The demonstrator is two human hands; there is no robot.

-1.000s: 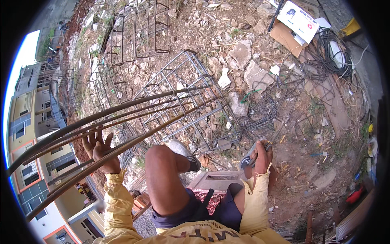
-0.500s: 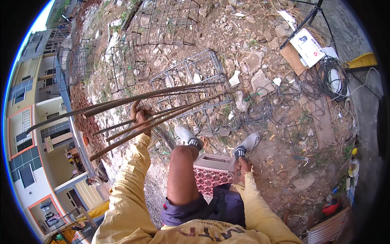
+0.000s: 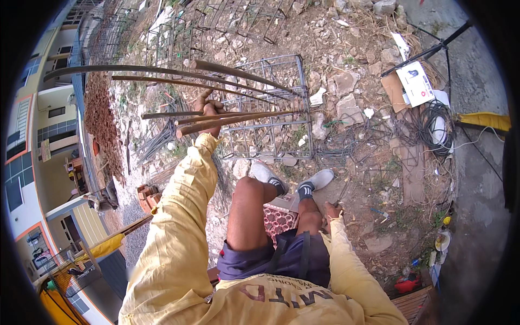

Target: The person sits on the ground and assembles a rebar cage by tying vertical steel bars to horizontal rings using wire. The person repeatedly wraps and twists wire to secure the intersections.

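Note:
My left hand [image 3: 210, 115] reaches forward on an outstretched arm, its fingers curled around the rusty steel bars [image 3: 238, 117]. Some fingers lift above the grip. More long bars [image 3: 157, 70] fan out beyond the hand, their near ends pointing left. At their right end they meet a rectangular rebar cage [image 3: 306, 122] lying on the rubble. Beside my right knee, my right hand [image 3: 332, 210] is closed low over the dirt. Whatever sits in its fingers is too small to make out.
Behind my legs stands a pink patterned plastic stool [image 3: 279, 216]. More rebar cages [image 3: 241, 19] lie farther off. To the right are a cardboard box [image 3: 394, 92], coiled black cable [image 3: 436, 127] and a tripod leg [image 3: 447, 40]. Bricks [image 3: 147, 197] are stacked at left; broken stones cover the ground.
The view has shifted and the bars now spread wider apart, with my left hand still on them. My right hand has moved away from the stool to beside my right knee.

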